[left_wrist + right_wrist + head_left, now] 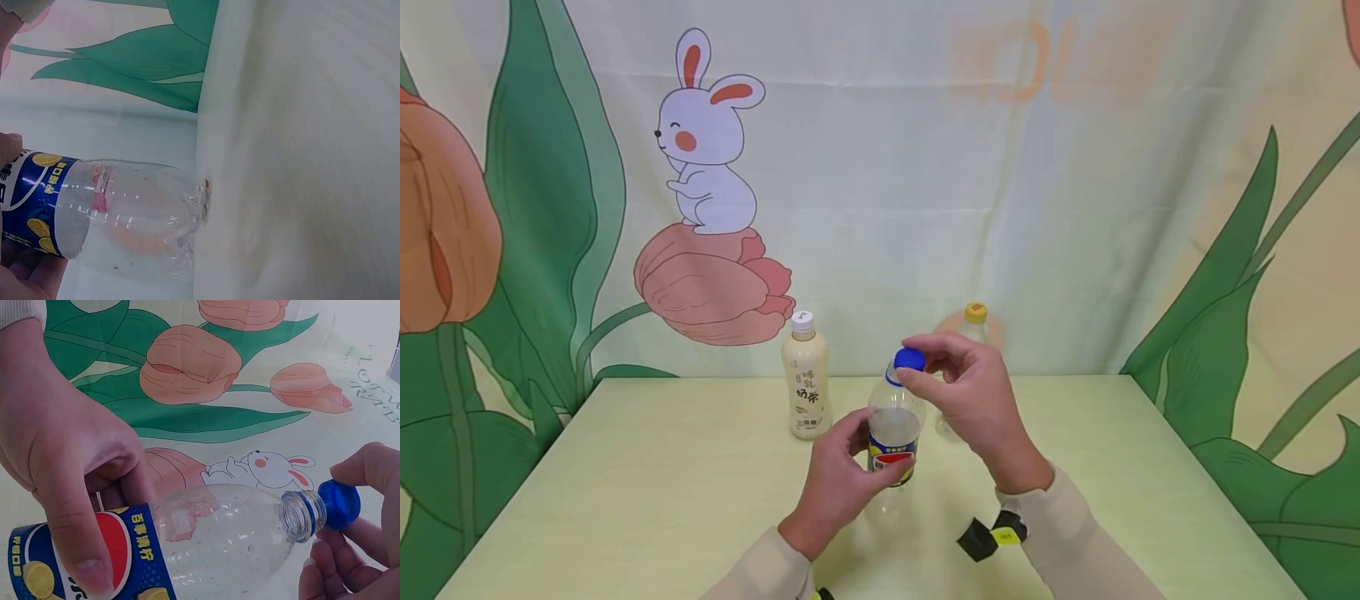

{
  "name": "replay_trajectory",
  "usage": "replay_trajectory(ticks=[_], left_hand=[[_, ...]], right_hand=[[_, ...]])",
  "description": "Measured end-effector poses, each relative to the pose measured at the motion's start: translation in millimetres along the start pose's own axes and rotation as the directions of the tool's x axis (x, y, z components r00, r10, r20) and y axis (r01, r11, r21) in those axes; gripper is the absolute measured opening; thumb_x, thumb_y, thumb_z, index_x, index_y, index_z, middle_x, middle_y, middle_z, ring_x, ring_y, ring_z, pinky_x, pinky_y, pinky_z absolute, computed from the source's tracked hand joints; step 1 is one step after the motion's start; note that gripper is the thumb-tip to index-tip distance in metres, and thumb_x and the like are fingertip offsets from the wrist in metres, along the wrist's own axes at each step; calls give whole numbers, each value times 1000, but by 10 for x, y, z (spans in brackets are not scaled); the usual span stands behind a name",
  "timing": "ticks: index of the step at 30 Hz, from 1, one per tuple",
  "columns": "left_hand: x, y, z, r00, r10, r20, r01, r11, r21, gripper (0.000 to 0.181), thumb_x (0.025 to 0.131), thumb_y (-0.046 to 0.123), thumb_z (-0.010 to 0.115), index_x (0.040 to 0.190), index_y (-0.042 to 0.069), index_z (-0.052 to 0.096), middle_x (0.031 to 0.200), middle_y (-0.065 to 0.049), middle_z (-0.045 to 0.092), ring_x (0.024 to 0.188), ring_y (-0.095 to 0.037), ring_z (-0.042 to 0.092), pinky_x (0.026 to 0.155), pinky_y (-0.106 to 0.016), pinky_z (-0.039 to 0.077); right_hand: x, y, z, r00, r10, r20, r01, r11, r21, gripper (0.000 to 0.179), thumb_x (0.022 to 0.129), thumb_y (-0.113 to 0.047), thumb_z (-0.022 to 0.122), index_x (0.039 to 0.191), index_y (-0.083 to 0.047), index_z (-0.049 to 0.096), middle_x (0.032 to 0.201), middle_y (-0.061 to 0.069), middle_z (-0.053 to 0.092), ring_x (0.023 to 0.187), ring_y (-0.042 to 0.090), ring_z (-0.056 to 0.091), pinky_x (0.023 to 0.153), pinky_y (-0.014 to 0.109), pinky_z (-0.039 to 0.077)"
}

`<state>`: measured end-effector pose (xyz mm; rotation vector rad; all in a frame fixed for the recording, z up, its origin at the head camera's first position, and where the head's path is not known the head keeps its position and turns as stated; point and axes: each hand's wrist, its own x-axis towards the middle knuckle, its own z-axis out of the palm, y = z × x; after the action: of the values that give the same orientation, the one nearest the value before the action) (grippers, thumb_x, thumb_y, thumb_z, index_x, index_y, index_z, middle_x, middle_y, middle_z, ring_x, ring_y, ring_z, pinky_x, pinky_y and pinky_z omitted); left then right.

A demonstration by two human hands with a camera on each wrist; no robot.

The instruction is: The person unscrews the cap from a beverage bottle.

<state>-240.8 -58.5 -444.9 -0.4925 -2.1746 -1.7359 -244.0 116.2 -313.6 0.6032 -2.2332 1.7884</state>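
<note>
A person's left hand (842, 479) wraps a clear Pepsi bottle (895, 427) at its blue lemon-print label (34, 215), while the right hand (973, 396) pinches the blue cap (342, 505) between thumb and fingers at the bottle's mouth. The left grip is curled round the bottle, partly covering the label; the right grip is closed on the cap. The threaded neck (310, 511) shows below the cap, though whether cap and rim touch cannot be told. The Pepsi bottle is roughly upright at the middle of a pale table (662, 492), in front of two other bottles. Behind and to the left, a cream milk-tea bottle (807, 379) with a white cap stands upright, unobstructed but for the left hand near its base. Behind and to the right, a clear yellow-capped bottle (973, 329) is largely hidden by the right hand. A black device (977, 540) hangs beside the right sleeve (1082, 542). A backdrop (880, 167) printed with a white rabbit (707, 183) and tulips rises beyond the table.
</note>
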Motion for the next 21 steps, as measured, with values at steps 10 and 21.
replay_trajectory(ticks=[10, 21], left_hand=[[169, -98, -13, 999, -31, -13, 31, 999, 26, 59, 77, 23, 92, 128, 16, 64, 120, -1, 72, 107, -20, 72, 99, -39, 59], [350, -192, -15, 997, -63, -42, 67, 991, 113, 58, 81, 23, 89, 131, 14, 63, 127, -4, 71, 117, -27, 70, 104, -47, 55]], right_hand=[[-53, 60, -10, 997, -63, 36, 62, 998, 18, 25, 86, -10, 81, 111, -9, 76, 104, 7, 70, 91, 24, 65, 81, 28, 55], [-133, 425, 37, 982, -104, 155, 104, 995, 11, 29, 83, -5, 83, 111, -4, 76, 108, 13, 74, 90, 19, 68, 85, 29, 59]])
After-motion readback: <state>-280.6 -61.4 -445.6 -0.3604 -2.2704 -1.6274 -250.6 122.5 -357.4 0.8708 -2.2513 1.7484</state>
